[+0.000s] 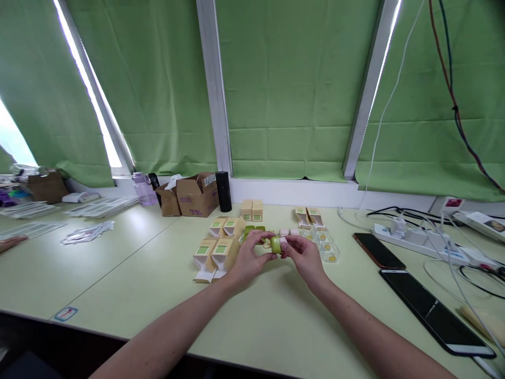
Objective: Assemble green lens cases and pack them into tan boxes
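Note:
My left hand (252,259) pinches a small green container (275,244) over the middle of the table. From the other side, the fingers of my right hand (306,258) close on a pale pink piece (283,241) at the container's right end. Whether the two parts are joined cannot be made out. Several open cream cartons with green labels (223,249) stand left of my left hand. More green pieces (248,229) lie just behind it. Beside my right hand is a group of clear plastic cups (330,251) with yellow centres.
Two closed cartons (252,209) and two open ones (310,217) stand farther back. Cardboard boxes (197,195), a black cylinder (223,191) and a purple bottle (144,188) line the wall. Phones (434,310), a power strip (420,242) and cables occupy the right. Another person's hand (12,242) rests far left.

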Motion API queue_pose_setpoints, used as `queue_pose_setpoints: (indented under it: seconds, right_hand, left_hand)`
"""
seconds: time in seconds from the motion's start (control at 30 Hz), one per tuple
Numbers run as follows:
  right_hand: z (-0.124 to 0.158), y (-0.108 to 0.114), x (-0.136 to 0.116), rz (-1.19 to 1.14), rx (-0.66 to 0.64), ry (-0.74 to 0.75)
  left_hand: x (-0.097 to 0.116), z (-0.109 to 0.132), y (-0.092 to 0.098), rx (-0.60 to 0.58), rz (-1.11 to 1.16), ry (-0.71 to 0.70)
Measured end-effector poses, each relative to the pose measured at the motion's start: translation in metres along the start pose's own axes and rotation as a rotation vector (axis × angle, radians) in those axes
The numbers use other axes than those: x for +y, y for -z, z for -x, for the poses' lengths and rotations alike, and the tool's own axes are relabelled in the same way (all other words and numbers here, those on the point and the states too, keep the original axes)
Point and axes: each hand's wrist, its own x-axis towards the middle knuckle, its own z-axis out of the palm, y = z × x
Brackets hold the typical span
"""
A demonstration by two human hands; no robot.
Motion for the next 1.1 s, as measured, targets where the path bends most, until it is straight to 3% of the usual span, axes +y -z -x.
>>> queue_pose_setpoints:
  seconds: [0.37,0.53,0.67,0.83,0.97,1.1]
  right_hand:
    - [-0.002,0.001,0.003,-0.006,-0.006,-0.054]
    - [-0.003,0.002,0.004,0.012,-0.03,-0.042]
    - [0.001,0.007,-0.002,0.156,-0.015,0.102]
    - [0.009,0.01,-0.003,0.452,-0.041,0.41]
    - [0.011,0.01,0.008,0.649,-0.12,0.552]
    - [0.008,0.012,0.017,0.803,-0.085,0.646]
  left_hand:
    - [-0.001,0.003,-0.003,0.004,-0.018,0.075]
    - [-0.005,0.0,-0.003,-0.033,0.123,0.171]
    - [-0.005,-0.004,0.002,-0.134,0.403,0.29]
    - [-0.002,-0.004,0.005,-0.229,0.665,0.351]
    - [-0.002,-0.001,0.003,-0.31,0.734,0.387]
    - [-0.005,0.001,0.0,-0.305,0.678,0.432]
